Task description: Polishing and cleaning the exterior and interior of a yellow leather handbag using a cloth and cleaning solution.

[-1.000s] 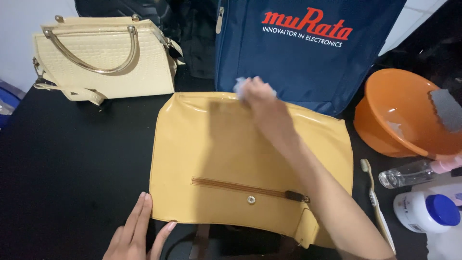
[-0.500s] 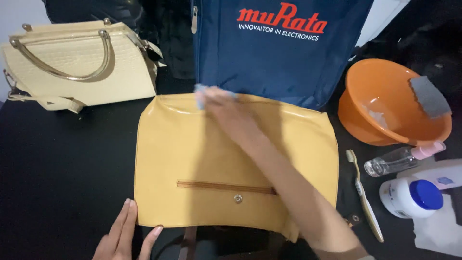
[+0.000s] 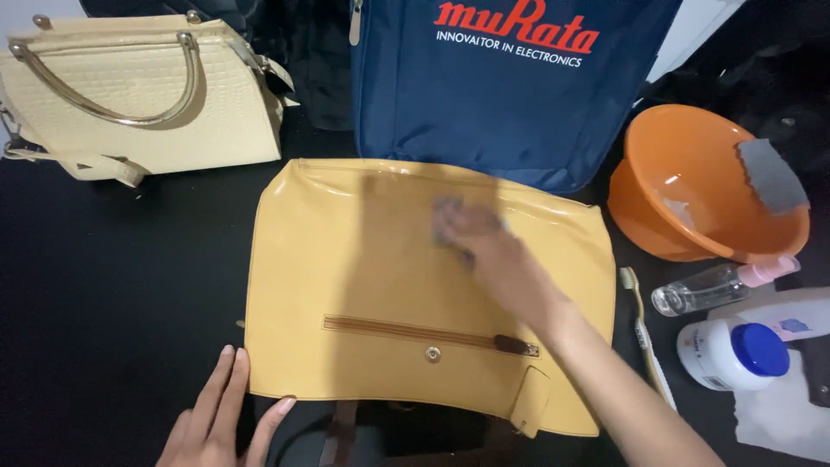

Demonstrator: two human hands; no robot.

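The cloth (image 3: 447, 218), pinched in the right hand (image 3: 493, 259), has been swept from the tan bag's (image 3: 346, 259) far edge toward its middle, while the bag's near-left corner is steadied by the flat, open left hand (image 3: 216, 415).

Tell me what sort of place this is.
Likely a home bag-cleaning spot: a glossy tan leather bag on a black table, an orange plastic basin, a white toothbrush and clear bottle beside it.

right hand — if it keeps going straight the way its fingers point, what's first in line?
The right hand, blurred, points up-left across the tan flat bag. Beyond the bag's top edge, probably the dark gap beside the navy bag; depth is unclear.
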